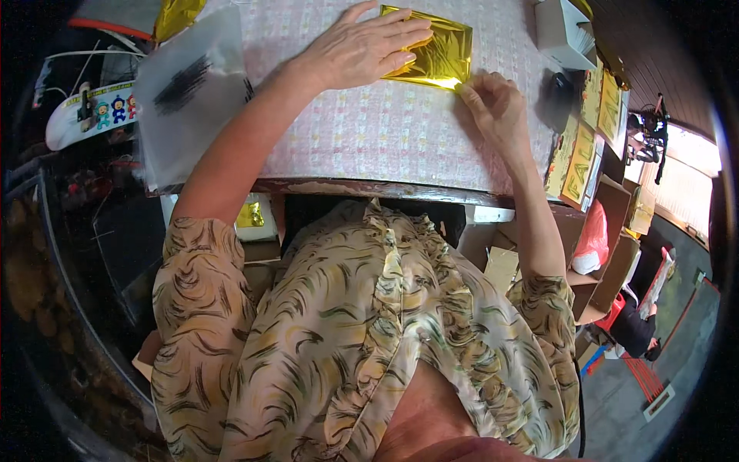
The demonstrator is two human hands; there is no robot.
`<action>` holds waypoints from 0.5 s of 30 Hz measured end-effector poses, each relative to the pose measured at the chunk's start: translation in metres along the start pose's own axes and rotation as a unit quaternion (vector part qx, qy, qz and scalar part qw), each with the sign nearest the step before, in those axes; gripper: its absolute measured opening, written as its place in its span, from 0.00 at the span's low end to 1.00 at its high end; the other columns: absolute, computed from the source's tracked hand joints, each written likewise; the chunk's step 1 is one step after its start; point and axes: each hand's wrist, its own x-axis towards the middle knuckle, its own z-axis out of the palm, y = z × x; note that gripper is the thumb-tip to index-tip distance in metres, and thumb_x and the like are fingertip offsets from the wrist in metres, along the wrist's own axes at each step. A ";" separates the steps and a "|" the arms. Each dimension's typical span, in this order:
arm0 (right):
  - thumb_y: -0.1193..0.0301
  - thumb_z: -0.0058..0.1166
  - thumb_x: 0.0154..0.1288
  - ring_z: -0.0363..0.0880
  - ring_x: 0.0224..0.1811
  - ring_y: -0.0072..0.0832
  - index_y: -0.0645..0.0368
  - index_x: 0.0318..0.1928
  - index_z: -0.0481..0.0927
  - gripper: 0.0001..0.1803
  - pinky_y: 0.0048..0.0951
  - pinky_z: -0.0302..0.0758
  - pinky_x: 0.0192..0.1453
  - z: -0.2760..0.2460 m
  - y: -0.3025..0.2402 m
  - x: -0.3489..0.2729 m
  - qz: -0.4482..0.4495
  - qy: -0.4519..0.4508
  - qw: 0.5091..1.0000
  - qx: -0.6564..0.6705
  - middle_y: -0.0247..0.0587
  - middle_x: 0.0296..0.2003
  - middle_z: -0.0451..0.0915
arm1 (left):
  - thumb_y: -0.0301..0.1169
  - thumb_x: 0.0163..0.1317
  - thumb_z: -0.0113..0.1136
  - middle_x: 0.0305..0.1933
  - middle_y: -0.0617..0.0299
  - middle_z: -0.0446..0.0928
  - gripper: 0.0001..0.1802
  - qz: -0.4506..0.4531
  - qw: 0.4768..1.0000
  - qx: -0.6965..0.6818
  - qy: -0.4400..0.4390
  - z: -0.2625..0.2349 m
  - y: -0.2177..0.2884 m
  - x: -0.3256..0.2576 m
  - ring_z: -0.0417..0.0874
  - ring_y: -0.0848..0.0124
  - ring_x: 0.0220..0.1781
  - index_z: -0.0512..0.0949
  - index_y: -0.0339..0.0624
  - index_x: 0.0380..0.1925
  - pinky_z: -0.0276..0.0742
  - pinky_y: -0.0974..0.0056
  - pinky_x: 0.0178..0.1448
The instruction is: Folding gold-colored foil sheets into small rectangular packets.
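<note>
A shiny gold foil packet (446,50) lies flat on the checked pink and white tablecloth (362,138) at the far side of the table. Across its left part rests my left hand (362,48), palm down with the fingers stretched out. At the packet's near right corner, my right hand (499,112) has thumb and forefinger pinched together on the foil edge, the other fingers curled in. The packet's left portion is hidden beneath my left fingers.
A translucent plastic sheet or bag (188,100) with dark bristle-like strands covers the table's left side. On the right stand a white box (562,35), a dark rounded object (559,96) and yellow printed boxes (581,165). Beyond, a person (635,327) bends near cardboard boxes (604,269).
</note>
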 end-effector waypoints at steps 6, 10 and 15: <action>0.75 0.63 0.68 0.77 0.30 0.19 0.68 0.37 0.85 0.07 0.24 0.74 0.37 0.001 -0.007 0.009 0.111 -0.016 0.992 0.059 0.38 0.26 0.82 | 0.46 0.77 0.46 0.82 0.58 0.62 0.32 0.007 1.000 0.015 0.012 0.000 0.001 -0.001 0.58 0.61 0.84 0.65 0.44 0.76 0.45 0.41 0.83; 0.72 0.66 0.66 0.82 0.43 0.29 0.63 0.47 0.84 0.11 0.35 0.77 0.49 0.001 -0.024 0.006 -0.012 -0.012 0.980 -0.198 0.42 0.44 0.85 | 0.47 0.77 0.46 0.82 0.59 0.62 0.32 -0.004 0.997 0.068 -0.047 -0.005 0.006 0.003 0.58 0.62 0.84 0.65 0.45 0.76 0.44 0.41 0.84; 0.46 0.49 0.77 0.53 0.82 0.50 0.71 0.77 0.57 0.45 0.52 0.49 0.84 0.049 -0.046 -0.003 -0.197 0.028 0.918 -0.344 0.60 0.78 0.57 | 0.48 0.77 0.45 0.83 0.60 0.59 0.34 -0.007 0.993 0.112 -0.042 -0.001 0.004 0.001 0.57 0.64 0.85 0.62 0.47 0.78 0.41 0.41 0.84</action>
